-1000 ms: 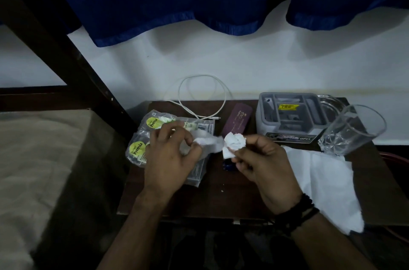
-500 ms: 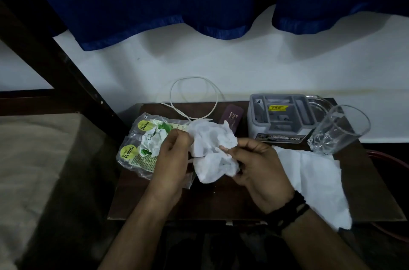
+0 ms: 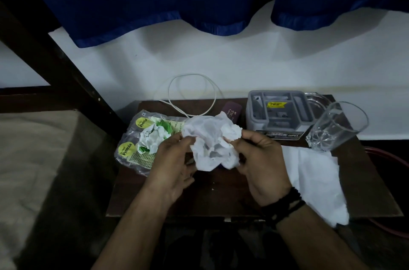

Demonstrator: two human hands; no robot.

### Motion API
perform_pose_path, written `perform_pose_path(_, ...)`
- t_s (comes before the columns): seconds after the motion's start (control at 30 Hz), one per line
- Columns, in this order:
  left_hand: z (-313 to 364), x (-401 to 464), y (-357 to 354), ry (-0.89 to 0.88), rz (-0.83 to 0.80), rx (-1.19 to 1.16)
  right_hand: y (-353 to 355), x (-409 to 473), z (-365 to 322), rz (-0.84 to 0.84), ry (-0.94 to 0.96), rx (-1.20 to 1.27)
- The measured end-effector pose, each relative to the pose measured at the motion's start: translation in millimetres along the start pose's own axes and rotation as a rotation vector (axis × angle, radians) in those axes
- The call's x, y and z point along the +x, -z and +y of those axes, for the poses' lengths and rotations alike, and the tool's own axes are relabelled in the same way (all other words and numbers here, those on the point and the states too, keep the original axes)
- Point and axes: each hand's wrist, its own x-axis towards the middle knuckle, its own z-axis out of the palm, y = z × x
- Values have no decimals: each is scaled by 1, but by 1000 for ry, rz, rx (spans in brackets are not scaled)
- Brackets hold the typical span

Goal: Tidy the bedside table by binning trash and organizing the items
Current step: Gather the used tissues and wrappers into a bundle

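Note:
Above the dark wooden bedside table (image 3: 232, 201) I hold a crumpled white tissue (image 3: 212, 143) between both hands. My left hand (image 3: 170, 168) grips its left side and my right hand (image 3: 261, 161) pinches its right side, near a small wad at the top right. On the table's left lies a clear plastic wrapper (image 3: 132, 150) with yellow "Premia" labels, and a crumpled white and green paper (image 3: 155, 137) rests on it.
A flat white tissue (image 3: 316, 183) hangs over the right front edge. At the back stand a grey plastic organizer box (image 3: 278, 114), a clear drinking glass (image 3: 334, 128), a purple card (image 3: 232, 112) and a looped white cable (image 3: 192, 92). A bed lies to the left.
The tissue has been pulled wider open between my hands. My left hand left the wrapper, uncovering the crumpled white and green paper on it.

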Motion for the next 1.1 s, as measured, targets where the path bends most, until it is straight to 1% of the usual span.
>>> perform_pose_path(0.03,0,1,1,13,-6,-23,0,-1,0,-6,7,-6)
perform_pose_path(0.07,-2,2,2,-11,15,-33,-1,-1,-1,-7,32,-30)
perform_pose_path(0.1,-3,3,2,-72,49,-7,-1,-1,-1,4,80,-70)
perform_pose_path(0.17,-4,4,1,-196,125,77,2,2,-2,28,229,-208)
perform_pose_path(0.2,-3,2,-2,-215,129,80,3,3,-3,13,305,-276)
perform_pose_path(0.27,0,-4,-6,-158,54,30,1,0,-4,-73,417,-441)
perform_pose_path(0.3,1,-7,-8,-96,0,9,-1,-2,-2,-108,427,-532)
perform_pose_path(0.33,2,-9,-10,-50,-51,-2,-2,-3,0,-117,394,-580)
perform_pose_path(0.5,6,-9,-3,51,-145,-65,4,4,3,33,220,-429)
perform_pose_path(0.6,9,-8,0,81,-150,-108,9,7,2,76,195,-345)
perform_pose_path(0.7,6,-5,0,111,-58,-108,7,6,3,126,273,-381)
perform_pose_path(0.8,5,-7,-2,124,-44,-80,4,0,4,107,428,-493)
perform_pose_path(0.87,3,-10,-5,76,-33,10,3,-4,4,85,541,-592)
perform_pose_path(0.93,0,-11,-8,21,-21,95,2,-6,4,70,577,-633)
perform_pose_path(0.97,-1,-11,-8,19,-14,107,2,-5,4,76,546,-596)
perform_pose_path(1.0,-1,-9,-7,21,-3,100,2,-3,2,92,477,-512)
perform_pose_path(1.1,2,-7,-3,37,14,21,4,3,-6,135,131,-179)
